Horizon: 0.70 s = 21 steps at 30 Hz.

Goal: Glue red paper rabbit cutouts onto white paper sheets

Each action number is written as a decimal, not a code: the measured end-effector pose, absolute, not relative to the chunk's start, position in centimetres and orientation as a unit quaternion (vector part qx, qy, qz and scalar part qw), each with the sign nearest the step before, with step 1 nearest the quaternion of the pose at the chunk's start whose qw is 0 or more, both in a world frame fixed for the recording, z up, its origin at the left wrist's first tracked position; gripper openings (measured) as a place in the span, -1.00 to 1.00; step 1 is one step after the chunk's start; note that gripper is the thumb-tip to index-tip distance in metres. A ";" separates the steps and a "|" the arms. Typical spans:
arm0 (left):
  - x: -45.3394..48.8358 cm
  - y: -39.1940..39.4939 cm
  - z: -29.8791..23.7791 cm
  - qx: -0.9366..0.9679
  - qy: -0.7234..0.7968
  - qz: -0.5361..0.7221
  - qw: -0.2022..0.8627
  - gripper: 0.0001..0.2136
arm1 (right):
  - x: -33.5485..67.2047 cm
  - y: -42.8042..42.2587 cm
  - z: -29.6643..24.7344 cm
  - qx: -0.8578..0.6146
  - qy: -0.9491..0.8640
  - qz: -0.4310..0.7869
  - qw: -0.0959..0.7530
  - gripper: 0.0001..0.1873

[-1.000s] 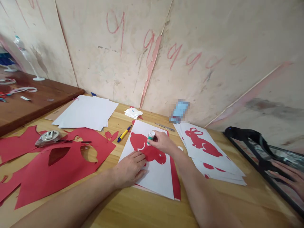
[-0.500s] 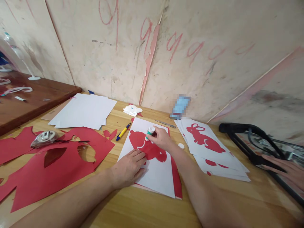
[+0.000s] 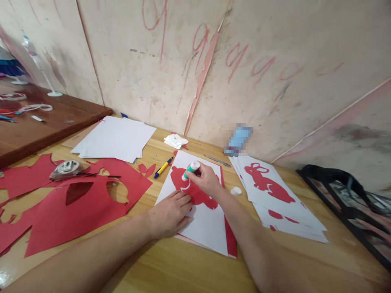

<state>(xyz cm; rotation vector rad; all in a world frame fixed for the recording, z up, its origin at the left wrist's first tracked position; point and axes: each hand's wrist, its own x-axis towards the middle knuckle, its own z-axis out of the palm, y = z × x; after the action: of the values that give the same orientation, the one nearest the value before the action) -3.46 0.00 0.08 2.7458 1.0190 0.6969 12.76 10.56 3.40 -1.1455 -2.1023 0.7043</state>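
Pinching a glue stick (image 3: 190, 169) in a closed grip, the right hand (image 3: 205, 182) holds the white-and-green tube tilted over a red cut-out (image 3: 198, 198). The fingers hide the tube's lower end, so I cannot tell whether its tip meets the paper. The cut-out lies on a white sheet (image 3: 206, 224) in the middle of the desk (image 3: 183, 272), and both hands cover parts of its outline. The left hand (image 3: 169, 213) lies flat, its grip loose and holding nothing, with fingertips pressed on the sheet at the cut-out's near edge. Under the white sheet only a narrow red edge of another sheet shows.

Just to the right of the right wrist sits a small white cap (image 3: 236, 191). Beyond it fans a pile of white sheets (image 3: 293, 219), the top one bearing a red rabbit (image 3: 267, 186). A yellow and blue pen (image 3: 163, 167) lies to the left of the sheet, and a thin metal tool (image 3: 217, 160) lies behind it. Cut red paper (image 3: 76, 211) spreads further left, with a silver tape measure (image 3: 65, 169) on it. Against the wall stands a blue thing (image 3: 238, 140), too blurred to name. At the far right a black-framed tray (image 3: 345, 191) runs out of view, and what it holds is hard to make out.
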 end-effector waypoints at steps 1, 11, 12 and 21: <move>-3.4 0.0 0.1 0.910 0.340 0.228 0.063 -0.82 | 12.5 10.3 3.4 -0.429 -0.809 0.266 0.302 -0.88; -3.4 0.1 -0.2 0.912 0.341 0.217 0.067 -0.78 | 12.2 10.4 3.2 -0.436 -0.846 0.180 0.247 -0.86; -3.4 0.1 -0.3 0.912 0.339 0.220 0.069 -0.77 | 12.3 10.6 3.1 -0.439 -0.842 0.187 0.252 -0.87; -4.4 0.1 1.2 0.887 0.331 0.319 0.048 -0.78 | 12.6 10.0 3.8 -0.414 -0.804 0.301 0.303 -0.88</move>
<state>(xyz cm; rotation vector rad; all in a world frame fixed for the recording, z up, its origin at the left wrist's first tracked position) -4.40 0.11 1.21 2.7037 1.0083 0.9736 12.62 10.01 3.85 -1.0972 -2.1299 0.7974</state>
